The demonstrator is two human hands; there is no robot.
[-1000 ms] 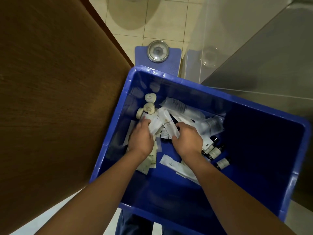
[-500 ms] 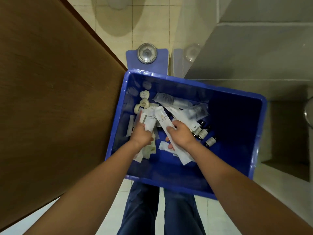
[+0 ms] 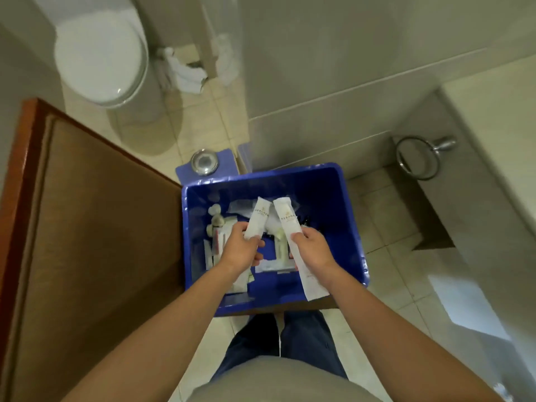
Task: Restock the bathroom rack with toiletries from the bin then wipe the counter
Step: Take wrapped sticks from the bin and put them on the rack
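A blue plastic bin (image 3: 352, 227) stands on the tiled floor in front of me. It holds several white sachets, small round soaps (image 3: 216, 220) and dark little bottles. My left hand (image 3: 242, 252) grips one long white toiletry packet (image 3: 258, 219) by its lower end, above the bin. My right hand (image 3: 311, 252) grips a second, longer white packet (image 3: 287, 224) around its middle, its lower end hanging past the bin's near rim. Both packets point away from me, side by side.
A brown wooden door (image 3: 95, 242) stands open on the left, against the bin. A blue bathroom scale (image 3: 204, 163) lies behind the bin. A white toilet (image 3: 98, 53) and crumpled white towels (image 3: 185, 71) are farther back. A chrome towel ring (image 3: 419, 158) hangs under the counter on the right.
Both hands have lifted out of the bin, each with a white packet. The view has pulled back and up, so the toilet and towel ring now show.
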